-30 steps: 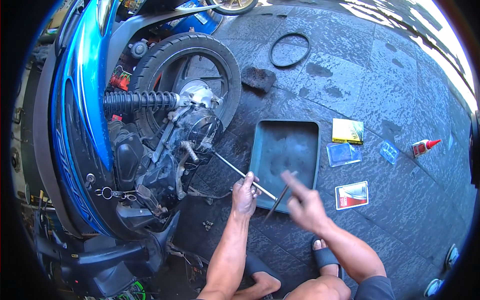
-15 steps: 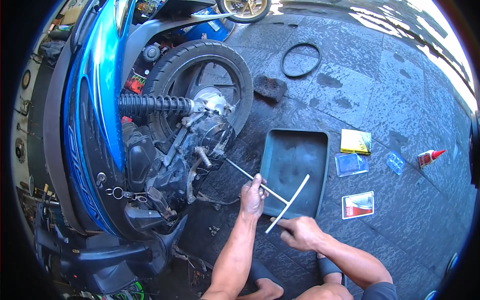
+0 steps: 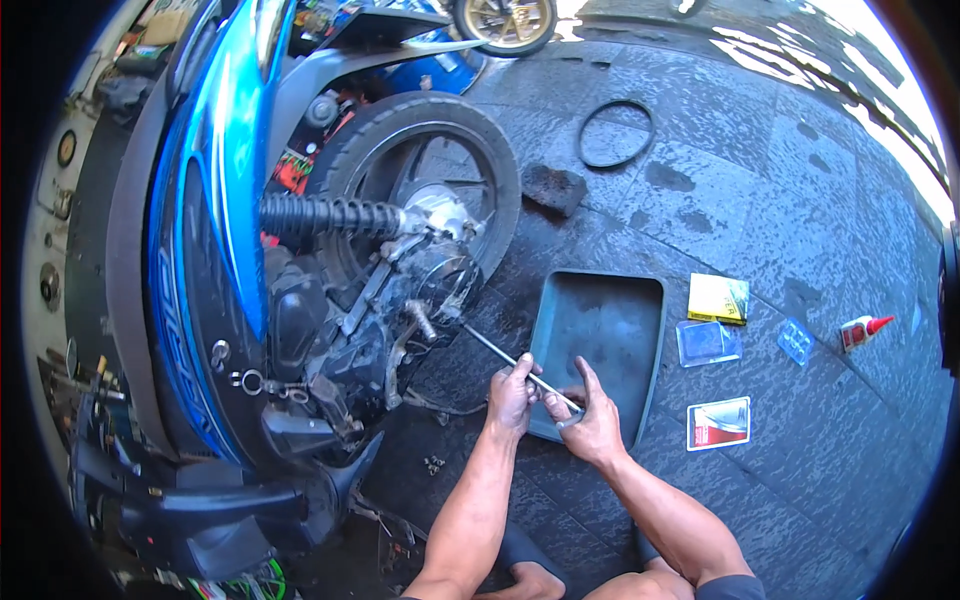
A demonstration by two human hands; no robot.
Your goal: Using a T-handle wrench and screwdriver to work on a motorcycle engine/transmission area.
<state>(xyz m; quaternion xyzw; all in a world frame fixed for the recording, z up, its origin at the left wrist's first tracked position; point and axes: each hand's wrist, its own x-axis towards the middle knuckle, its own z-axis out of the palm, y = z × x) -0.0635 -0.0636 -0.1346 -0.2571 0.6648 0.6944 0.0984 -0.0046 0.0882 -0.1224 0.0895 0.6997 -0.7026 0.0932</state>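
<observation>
My left hand grips the shaft of a long steel T-handle wrench, whose far end meets the scooter's engine case. My right hand is on the wrench's handle end just right of the left hand, index finger raised, thumb pressed on the metal. A shallow dark tray lies beneath the handle. Above the engine are the black shock absorber and the rear wheel. The scooter's blue body panel runs along the left.
On the floor at right lie a yellow box, clear blue packs, a red-and-white packet and a red-capped bottle. A black belt and dark block lie behind the tray; small metal parts lie lower left.
The crossbar, upright and plainly visible half a second ago, is now mostly behind my right hand, which has moved up onto the wrench. My left hand still holds the shaft.
</observation>
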